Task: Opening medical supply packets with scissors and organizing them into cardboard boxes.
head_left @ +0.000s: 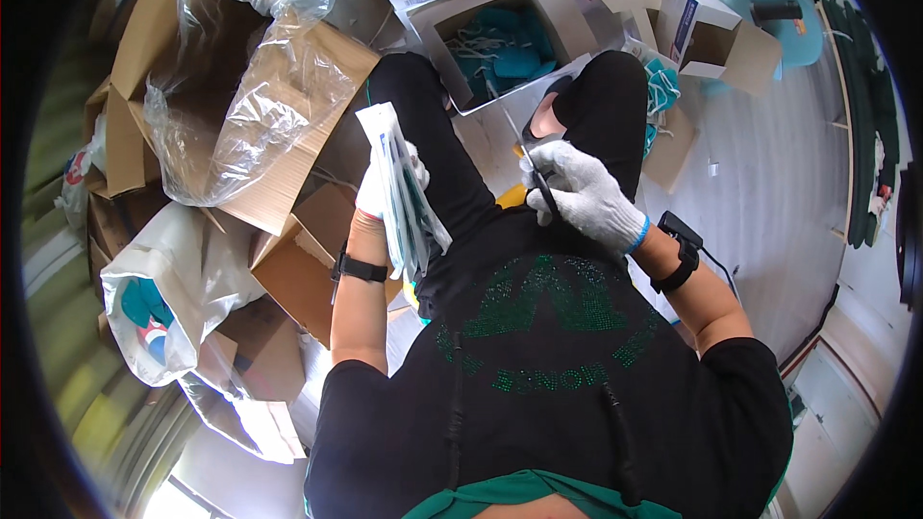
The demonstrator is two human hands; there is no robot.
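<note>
"How's the hold?"
"Left hand (371,192) is gripping packets (402,194), centre's ten o'clock, fingers (420,169) curled; right hand (582,185) is closing round scissors (545,194), two o'clock."
"Risk?"
"Uneven bunching could be letting packets slide."

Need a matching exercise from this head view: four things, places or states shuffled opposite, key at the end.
Things
1. Bundle of flat white-and-clear packets
2. Scissors with black handles
3. Large brown cardboard box at upper left
4. Open rectangular carton, top centre

Places or states
A. Draped with crumpled clear plastic sheeting
B. In the right hand, in a white knit glove
C. Holds a pile of teal items
D. In the white-gloved left hand

Pairs: 1-D, 2-B, 3-A, 4-C
</note>
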